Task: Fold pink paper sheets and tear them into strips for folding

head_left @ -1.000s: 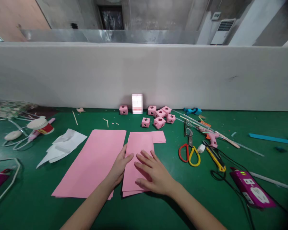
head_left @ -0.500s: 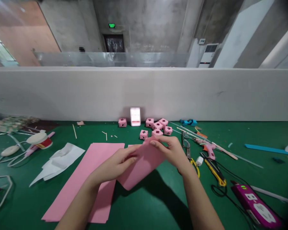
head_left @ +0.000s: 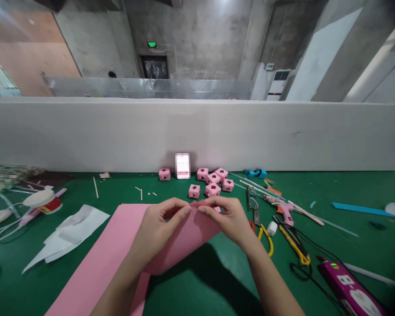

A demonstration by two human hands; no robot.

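Both hands pinch the far edge of a pink paper sheet (head_left: 187,243), which is raised and tilted over the table. My left hand (head_left: 163,221) grips it between thumb and fingertips at the top. Close beside it, my right hand (head_left: 225,215) has its thumb and forefinger closed on the same edge, where a small bit of paper looks folded. Under my left forearm lies a stack of larger pink sheets (head_left: 108,245). Several small pink paper boxes (head_left: 213,190) with dark diamond-shaped holes stand just beyond my hands.
Right of my hands lie scissors (head_left: 266,239), a yellow utility knife (head_left: 294,241), a pink glue gun (head_left: 285,210) and a purple device (head_left: 350,285). White paper (head_left: 72,228) and a paper cup (head_left: 46,201) are at left. A phone (head_left: 182,166) leans on the low partition (head_left: 118,136).
My left hand has moved up to the sheet's far edge and now pinches it beside my right hand. The view has tilted slightly.
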